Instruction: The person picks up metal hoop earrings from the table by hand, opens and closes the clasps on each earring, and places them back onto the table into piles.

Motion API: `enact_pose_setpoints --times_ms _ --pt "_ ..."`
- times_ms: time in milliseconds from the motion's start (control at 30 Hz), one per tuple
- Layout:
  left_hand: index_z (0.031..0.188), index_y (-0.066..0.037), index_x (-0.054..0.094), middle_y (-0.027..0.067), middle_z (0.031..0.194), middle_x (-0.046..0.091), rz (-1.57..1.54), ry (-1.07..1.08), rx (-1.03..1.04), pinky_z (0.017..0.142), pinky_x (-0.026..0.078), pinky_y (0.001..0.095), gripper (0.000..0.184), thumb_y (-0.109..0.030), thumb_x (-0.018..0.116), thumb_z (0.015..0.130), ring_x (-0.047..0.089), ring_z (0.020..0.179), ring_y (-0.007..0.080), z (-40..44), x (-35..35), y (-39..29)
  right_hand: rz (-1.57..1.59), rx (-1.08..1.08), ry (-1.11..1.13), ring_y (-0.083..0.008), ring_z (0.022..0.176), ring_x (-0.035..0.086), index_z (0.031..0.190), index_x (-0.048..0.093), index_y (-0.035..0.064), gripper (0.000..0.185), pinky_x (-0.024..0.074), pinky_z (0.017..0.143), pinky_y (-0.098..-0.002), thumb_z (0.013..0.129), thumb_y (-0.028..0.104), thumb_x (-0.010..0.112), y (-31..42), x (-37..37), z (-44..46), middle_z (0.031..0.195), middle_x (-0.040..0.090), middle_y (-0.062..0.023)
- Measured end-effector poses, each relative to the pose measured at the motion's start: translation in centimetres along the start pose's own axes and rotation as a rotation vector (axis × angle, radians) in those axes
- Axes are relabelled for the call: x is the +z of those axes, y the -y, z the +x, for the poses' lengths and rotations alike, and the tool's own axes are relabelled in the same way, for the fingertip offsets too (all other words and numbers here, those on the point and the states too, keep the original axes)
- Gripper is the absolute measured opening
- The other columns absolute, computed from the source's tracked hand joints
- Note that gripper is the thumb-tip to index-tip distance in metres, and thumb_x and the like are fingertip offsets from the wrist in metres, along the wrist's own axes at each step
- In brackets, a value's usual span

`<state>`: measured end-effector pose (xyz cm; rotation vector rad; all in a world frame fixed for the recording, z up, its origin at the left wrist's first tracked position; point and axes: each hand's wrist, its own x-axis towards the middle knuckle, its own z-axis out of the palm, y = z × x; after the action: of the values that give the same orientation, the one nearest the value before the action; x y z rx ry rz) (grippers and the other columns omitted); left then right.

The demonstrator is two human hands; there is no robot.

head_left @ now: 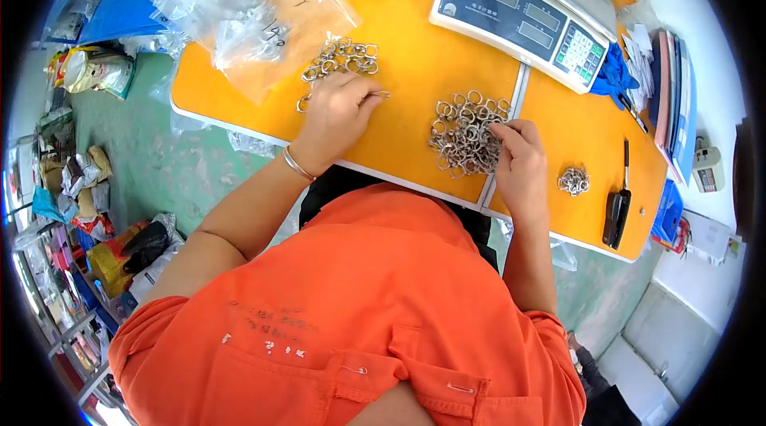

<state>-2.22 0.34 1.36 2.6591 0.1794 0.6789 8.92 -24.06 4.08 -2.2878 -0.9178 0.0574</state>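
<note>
A small metal ring (384,94) is pinched between the thumb and forefinger of my left hand (339,112). Just beyond that hand, several silver rings (343,57) lie spread on the orange tabletop, and part of this group is hidden by the hand. A larger heap of metal rings (469,132) sits in front of me. My right hand (522,161) is at the heap's right edge, its thumb and fingers closed on a ring there; the fingertips partly cover it. Farther right lies a small cluster of rings (574,180).
A digital counting scale (511,7) stands at the back right of the orange table (399,35). Clear plastic bags (275,35), some with handwriting, lie at the back left. A black-handled tool (617,214) rests near the right edge. Folders (674,99) stand beyond it.
</note>
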Motion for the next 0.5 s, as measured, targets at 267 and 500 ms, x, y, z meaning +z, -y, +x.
enact_pose_setpoints --times_ms 267,500 --pt "0.094 0.0 0.06 0.0014 0.08 0.061 -1.163 0.337 -0.606 0.065 0.047 0.0202 0.012 -0.004 0.063 0.083 0.056 0.072 0.0065 -0.2 -1.2 -3.5 0.392 -0.283 0.022 -0.0262 0.082 0.057 0.1 0.062 0.0015 0.027 0.0476 0.067 -0.0313 0.075 -0.008 0.058 4.9 2.6 1.6 0.094 0.057 -0.0134" --pt "0.092 -0.001 0.061 0.0031 0.079 0.062 -1.617 0.474 -0.823 0.063 0.047 0.0223 0.01 -0.008 0.06 0.086 0.055 0.068 0.0088 -1.0 -1.8 -3.8 0.62 -0.131 0.074 -0.0199 0.078 0.058 0.097 0.058 0.0019 0.026 0.0476 0.067 -0.0247 0.074 -0.01 0.06 5.9 3.3 0.7 0.092 0.056 -0.0114"
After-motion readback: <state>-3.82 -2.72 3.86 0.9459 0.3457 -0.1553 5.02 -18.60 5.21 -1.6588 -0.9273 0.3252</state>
